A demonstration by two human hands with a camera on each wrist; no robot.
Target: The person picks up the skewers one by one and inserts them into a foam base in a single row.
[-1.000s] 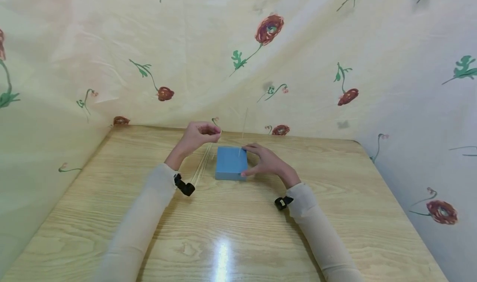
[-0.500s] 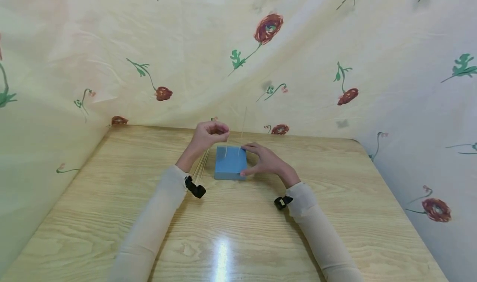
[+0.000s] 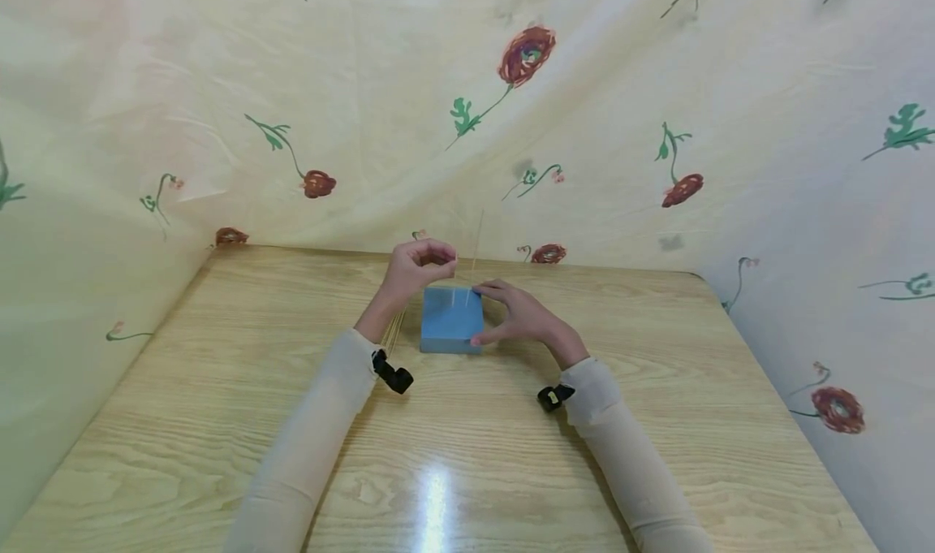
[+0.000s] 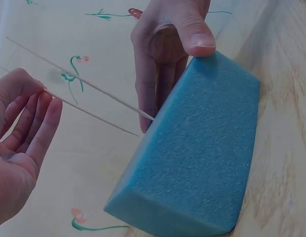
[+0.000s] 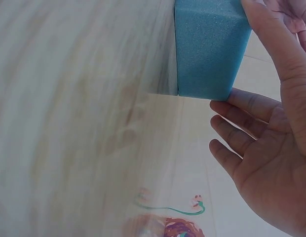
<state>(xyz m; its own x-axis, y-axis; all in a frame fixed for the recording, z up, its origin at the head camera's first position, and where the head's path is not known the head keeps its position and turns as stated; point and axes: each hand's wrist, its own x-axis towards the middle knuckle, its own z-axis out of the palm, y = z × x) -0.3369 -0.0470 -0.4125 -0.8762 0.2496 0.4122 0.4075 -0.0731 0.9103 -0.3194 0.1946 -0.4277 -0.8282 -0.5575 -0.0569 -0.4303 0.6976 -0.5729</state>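
At a wooden bench (image 3: 467,423): pinching a thin stick (image 4: 94,113) in the left hand (image 3: 409,275), just above the blue block (image 3: 449,317); gripping the block's right end in the spread right hand (image 3: 522,313); with a second stick (image 4: 113,97) upright in it, more sticks (image 3: 394,334) left.

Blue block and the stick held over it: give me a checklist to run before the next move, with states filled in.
1. Blue block flat on the table: ok.
2. Right hand steadying the block by thumb and fingers: ok.
3. Left hand pinching the held stick: ok.
4. Standing stick set in the block: ok.
5. Held stick's tip sunk in: not ok, its point shows.
6. Loose sticks clear of the left wrist: cannot tell, partly hidden.
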